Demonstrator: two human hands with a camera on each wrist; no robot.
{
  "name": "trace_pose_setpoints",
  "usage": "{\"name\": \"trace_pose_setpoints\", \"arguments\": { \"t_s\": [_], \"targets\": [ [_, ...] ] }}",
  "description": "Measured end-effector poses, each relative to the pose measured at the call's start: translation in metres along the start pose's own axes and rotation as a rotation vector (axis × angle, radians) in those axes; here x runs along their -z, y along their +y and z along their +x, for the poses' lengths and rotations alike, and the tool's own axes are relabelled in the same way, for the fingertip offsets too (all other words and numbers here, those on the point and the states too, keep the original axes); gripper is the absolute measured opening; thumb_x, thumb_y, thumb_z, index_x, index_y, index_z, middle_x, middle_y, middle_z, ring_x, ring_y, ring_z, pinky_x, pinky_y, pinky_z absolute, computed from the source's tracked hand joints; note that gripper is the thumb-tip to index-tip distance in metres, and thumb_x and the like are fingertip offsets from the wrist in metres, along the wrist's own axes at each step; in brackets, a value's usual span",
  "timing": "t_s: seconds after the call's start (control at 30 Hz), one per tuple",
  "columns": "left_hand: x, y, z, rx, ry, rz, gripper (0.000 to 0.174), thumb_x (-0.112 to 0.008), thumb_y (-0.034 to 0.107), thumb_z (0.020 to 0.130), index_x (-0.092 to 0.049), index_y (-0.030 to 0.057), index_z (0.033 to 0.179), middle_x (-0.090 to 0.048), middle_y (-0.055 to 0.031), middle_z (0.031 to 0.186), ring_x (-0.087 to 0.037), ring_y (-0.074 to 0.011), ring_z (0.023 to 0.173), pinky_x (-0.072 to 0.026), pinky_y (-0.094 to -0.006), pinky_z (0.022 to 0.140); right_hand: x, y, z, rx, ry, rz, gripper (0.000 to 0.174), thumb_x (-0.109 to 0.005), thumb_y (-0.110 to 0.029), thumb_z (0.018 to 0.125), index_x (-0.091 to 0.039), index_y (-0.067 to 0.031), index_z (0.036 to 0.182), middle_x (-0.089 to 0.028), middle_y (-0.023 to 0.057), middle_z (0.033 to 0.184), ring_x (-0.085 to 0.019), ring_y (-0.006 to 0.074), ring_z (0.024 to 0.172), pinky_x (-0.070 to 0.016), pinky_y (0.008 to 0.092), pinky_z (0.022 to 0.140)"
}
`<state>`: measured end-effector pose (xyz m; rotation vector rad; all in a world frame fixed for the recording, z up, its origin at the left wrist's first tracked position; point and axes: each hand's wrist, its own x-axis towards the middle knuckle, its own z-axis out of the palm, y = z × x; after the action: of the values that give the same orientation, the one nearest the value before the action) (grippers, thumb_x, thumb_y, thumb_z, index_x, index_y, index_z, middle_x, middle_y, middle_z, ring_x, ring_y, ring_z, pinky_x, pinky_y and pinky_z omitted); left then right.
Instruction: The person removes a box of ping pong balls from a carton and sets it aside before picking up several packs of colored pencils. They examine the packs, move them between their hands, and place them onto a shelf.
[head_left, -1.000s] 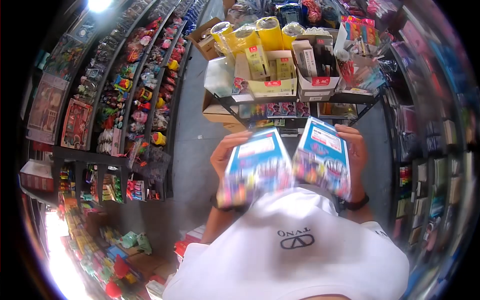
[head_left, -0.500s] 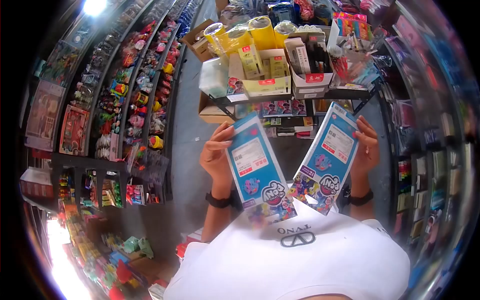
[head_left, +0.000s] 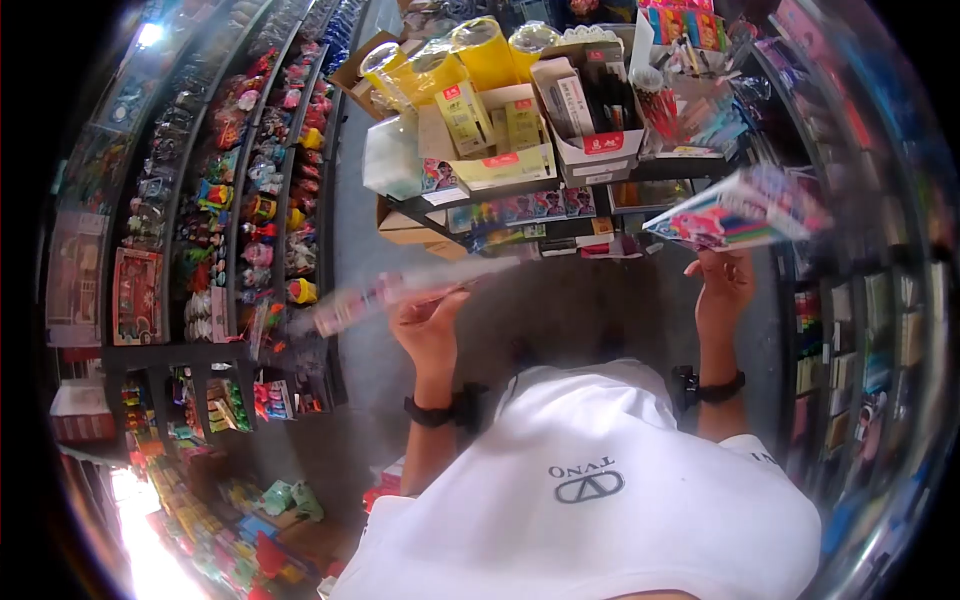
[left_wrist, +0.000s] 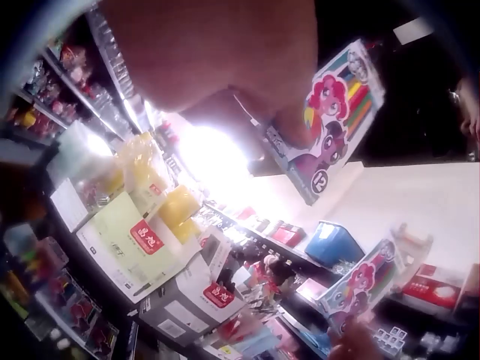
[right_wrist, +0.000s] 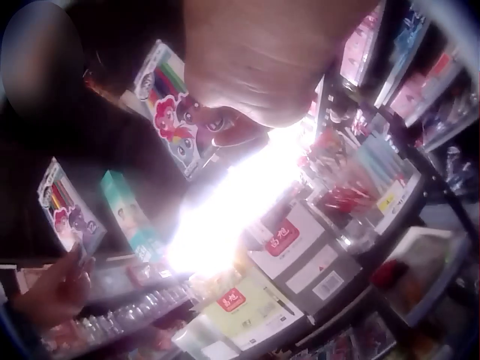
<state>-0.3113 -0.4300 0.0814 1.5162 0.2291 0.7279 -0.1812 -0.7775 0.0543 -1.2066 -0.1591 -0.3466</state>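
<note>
My left hand [head_left: 425, 330] pinches a flat box of coloured pencils [head_left: 360, 303] by its edge, thumb on the near side; motion blurs it in the head view. In the left wrist view this box [left_wrist: 334, 146] shows cartoon ponies, coloured sticks and the number 12. My right hand [head_left: 722, 285] grips a matching box of coloured pencils [head_left: 745, 215], raised and tilted at the right. The right wrist view shows the front of that second box [right_wrist: 169, 112], with its lower part behind the fingers. The two boxes are well apart.
Ahead stands a dark shelf [head_left: 560, 190] bearing a cream carton [head_left: 505, 172], a grey-white carton [head_left: 600, 150] and yellow tape rolls [head_left: 478, 48]. Shelves of toys [head_left: 265, 210] line the left side, and stationery racks [head_left: 840, 390] the right. Grey floor [head_left: 370, 350] lies between.
The boxes, earlier held side by side with blue backs upward, have swung outward and tipped, the left one nearly edge-on. My hands have moved apart and turned over. The view has shifted rightward.
</note>
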Motion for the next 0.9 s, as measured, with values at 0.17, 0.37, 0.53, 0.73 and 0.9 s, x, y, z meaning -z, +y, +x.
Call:
{"name": "trace_pose_setpoints", "arguments": {
  "t_s": [0.17, 0.37, 0.53, 0.73, 0.9],
  "targets": [
    [-0.027, -0.013, -0.004, 0.243, -0.077, -0.107, 0.034, -0.076, -0.013, 0.080, -0.063, 0.0019, 0.107, -0.070, -0.0040, 0.102, -0.066, -0.0122, 0.095, -0.0544, -0.0265, 0.082, 0.017, 0.021, 0.000, -0.165, 0.066, -0.045, 0.018, -0.076, -0.004, 0.088, -0.065, -0.0042, 0.103, -0.065, 0.0013, 0.087, -0.059, 0.0071, 0.073, -0.0559, 0.0271, 0.063],
    [-0.013, -0.122, -0.048, 0.518, -0.332, -0.028, 0.027, -0.077, -0.009, 0.083, -0.063, 0.0040, 0.101, -0.068, -0.0010, 0.096, -0.064, -0.0103, 0.092, -0.0531, -0.0269, 0.082, 0.110, 0.109, -0.040, -0.494, -0.018, -0.309, 0.018, -0.075, -0.003, 0.089, -0.065, -0.0051, 0.103, -0.069, 0.0045, 0.094, -0.064, 0.0104, 0.080, -0.0568, 0.0279, 0.069],
    [-0.036, -0.205, -0.073, 0.807, -0.439, 0.097, 0.020, -0.076, -0.001, 0.088, -0.063, 0.0039, 0.104, -0.071, -0.0017, 0.096, -0.065, -0.0090, 0.087, -0.0523, -0.0253, 0.076, 0.144, 0.138, -0.081, -0.430, -0.165, -0.559, 0.013, -0.070, -0.004, 0.094, -0.062, -0.0012, 0.105, -0.070, 0.0083, 0.101, -0.068, 0.0148, 0.087, -0.0565, 0.0292, 0.077],
    [-0.070, -0.299, -0.072, 0.958, -0.477, 0.323, 0.022, -0.076, 0.017, 0.092, -0.066, 0.0049, 0.107, -0.072, -0.0024, 0.098, -0.065, -0.0090, 0.083, -0.0507, -0.0235, 0.072, 0.145, 0.203, -0.111, -0.723, -0.212, -0.577, 0.011, -0.065, -0.008, 0.099, -0.060, 0.0006, 0.103, -0.070, 0.0098, 0.099, -0.068, 0.0170, 0.086, -0.0545, 0.0305, 0.075],
    [-0.098, -0.382, -0.070, 0.979, -0.427, 0.142, 0.035, -0.076, 0.028, 0.093, -0.064, 0.0044, 0.115, -0.069, 0.0000, 0.099, -0.065, -0.0112, 0.087, -0.0520, -0.0272, 0.075, 0.157, 0.250, -0.125, -0.685, -0.352, -0.687, 0.016, -0.069, -0.014, 0.098, -0.061, -0.0009, 0.102, -0.070, 0.0083, 0.089, -0.066, 0.0137, 0.076, -0.0531, 0.0295, 0.068]
  ]
}}
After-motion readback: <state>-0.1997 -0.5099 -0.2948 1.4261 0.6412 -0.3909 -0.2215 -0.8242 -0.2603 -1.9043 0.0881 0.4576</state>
